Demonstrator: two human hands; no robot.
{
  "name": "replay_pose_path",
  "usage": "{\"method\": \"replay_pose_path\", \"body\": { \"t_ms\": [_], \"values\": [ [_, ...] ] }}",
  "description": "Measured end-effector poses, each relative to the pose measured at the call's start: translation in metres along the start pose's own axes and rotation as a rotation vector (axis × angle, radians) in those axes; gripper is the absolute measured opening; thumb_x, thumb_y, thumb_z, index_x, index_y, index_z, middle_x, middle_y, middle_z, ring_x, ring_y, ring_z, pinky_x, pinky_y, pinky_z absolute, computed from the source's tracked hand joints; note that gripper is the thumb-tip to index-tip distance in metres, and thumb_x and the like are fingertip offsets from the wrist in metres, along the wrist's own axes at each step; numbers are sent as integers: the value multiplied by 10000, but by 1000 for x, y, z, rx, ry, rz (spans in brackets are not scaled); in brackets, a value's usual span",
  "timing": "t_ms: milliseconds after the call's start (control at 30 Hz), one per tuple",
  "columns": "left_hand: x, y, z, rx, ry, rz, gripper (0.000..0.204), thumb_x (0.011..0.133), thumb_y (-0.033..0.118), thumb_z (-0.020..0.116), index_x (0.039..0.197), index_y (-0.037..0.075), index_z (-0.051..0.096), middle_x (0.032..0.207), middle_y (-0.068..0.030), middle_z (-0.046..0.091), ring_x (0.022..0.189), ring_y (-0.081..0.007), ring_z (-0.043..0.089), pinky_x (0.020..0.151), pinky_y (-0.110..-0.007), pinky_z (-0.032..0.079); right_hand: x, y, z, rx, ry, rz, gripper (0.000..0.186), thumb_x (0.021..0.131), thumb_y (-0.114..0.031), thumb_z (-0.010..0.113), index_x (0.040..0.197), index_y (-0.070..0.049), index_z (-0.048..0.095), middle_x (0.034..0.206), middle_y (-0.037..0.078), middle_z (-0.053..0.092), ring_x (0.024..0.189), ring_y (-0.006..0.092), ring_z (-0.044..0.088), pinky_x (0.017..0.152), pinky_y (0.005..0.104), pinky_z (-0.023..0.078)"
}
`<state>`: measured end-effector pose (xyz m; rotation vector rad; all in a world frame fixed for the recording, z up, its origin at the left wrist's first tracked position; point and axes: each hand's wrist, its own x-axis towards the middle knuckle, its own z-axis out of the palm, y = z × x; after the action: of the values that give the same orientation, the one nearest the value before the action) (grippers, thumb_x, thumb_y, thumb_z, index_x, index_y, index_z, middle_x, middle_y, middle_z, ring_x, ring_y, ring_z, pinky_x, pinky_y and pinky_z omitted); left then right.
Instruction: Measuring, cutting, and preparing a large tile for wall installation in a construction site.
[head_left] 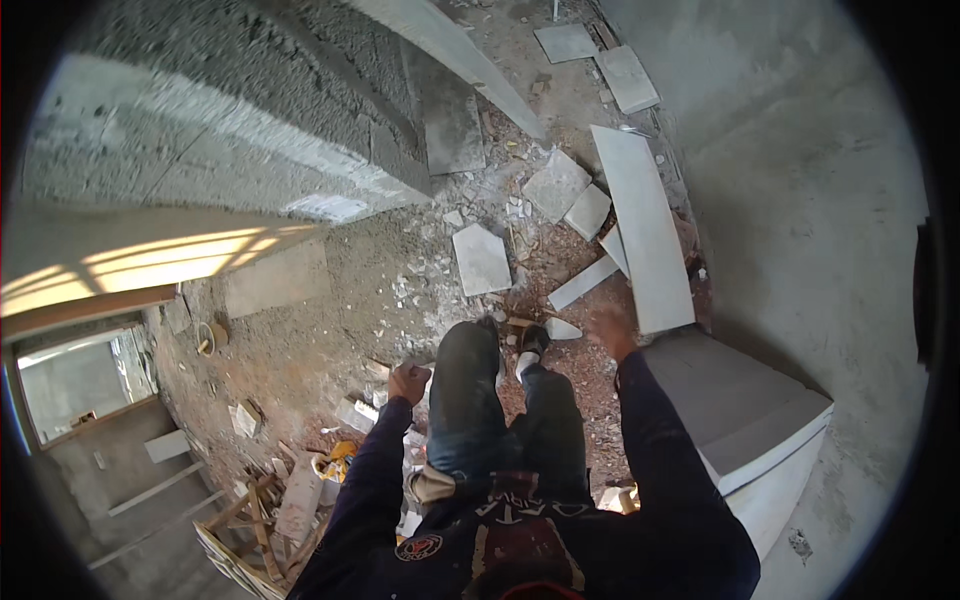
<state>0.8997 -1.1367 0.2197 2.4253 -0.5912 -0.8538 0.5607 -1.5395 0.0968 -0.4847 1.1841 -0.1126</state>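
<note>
My left hand (408, 382) is closed beside my left knee. A thin dark end shows near its fingers, but what it holds is too small to make out. To the right of my knees, my right hand (610, 332) is slightly blurred, its fingers stretched out and nothing visible in them. Just right of it lies a long pale tile slab (645, 230), apart from the fingers. A narrow strip of tile (584, 283) and a small pointed offcut (563, 329) lie on the rubble close to that hand.
A stack of large grey boards (735, 400) stands at the right against the bare wall. Broken tile pieces (482, 260) and rubble cover the floor ahead. Rough concrete blockwork (300, 130) rises at the far left. Wood scraps (265, 525) and debris fill the lower left.
</note>
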Motion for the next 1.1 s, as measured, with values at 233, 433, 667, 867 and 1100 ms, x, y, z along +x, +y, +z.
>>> {"method": "replay_pose_path", "body": {
  "t_ms": [233,433,667,867,1100],
  "values": [
    [222,-56,69,-243,-169,-387,341,827,235,715,1100,34,668,794,-78,703,681,-184,678,620,-328,549,-40,105,102,-215,187,245,470,902,-235,681,1312,-76,513,1063,109,637,892,264,681,736,420,572],
    [527,-161,142,-966,-311,-303,236,950,220,595,1134,72,608,977,-69,656,849,-196,655,721,-353,537,-28,172,105,-88,450,429,338,899,-184,638,1211,-85,550,987,88,641,818,226,672,677,379,552],
    [702,-119,253,-1037,31,-678,248,943,240,593,1096,44,596,968,-157,629,897,-284,622,851,-424,512,9,178,139,-59,580,560,334,907,-142,593,1208,-8,539,976,127,653,833,240,687,663,359,578],
    [708,-106,266,-1347,217,-628,245,970,192,635,1096,-14,596,1061,-158,619,1008,-282,600,965,-438,514,61,166,175,25,505,513,356,924,-135,584,1231,32,517,1022,152,656,861,251,694,691,367,594],
    [617,-5,210,-1441,34,-520,261,980,167,630,1154,-25,596,1064,-122,619,1041,-232,599,918,-406,550,71,144,176,46,461,329,278,928,-141,601,1164,0,564,994,132,656,814,224,685,653,312,584]
  ]
}}
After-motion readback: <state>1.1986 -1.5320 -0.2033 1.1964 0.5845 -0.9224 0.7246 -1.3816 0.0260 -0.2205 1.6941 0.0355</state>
